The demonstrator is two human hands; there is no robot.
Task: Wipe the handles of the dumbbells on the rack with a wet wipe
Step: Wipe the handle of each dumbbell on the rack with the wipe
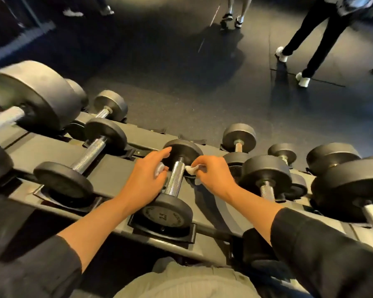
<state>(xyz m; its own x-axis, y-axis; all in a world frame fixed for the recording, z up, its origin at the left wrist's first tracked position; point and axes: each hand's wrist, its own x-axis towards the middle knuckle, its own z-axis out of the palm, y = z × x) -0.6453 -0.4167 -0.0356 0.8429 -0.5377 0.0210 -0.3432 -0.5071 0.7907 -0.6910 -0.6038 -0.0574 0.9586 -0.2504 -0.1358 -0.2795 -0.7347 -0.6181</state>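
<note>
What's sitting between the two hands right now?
In the head view, the chrome handle of the small dumbbell lies between the left hand and right hand; each hand holds a white wipe beside it.

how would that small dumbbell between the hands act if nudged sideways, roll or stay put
The dumbbell has round heads, so it could roll, but its near head sits in a cradle on the rack, which likely holds it. Probably heavy for its size. The knurled handle should resist slipping.

The dumbbell [172, 186] has a shiny knurled metal handle [177, 178] and matt black rubbery heads.
</note>
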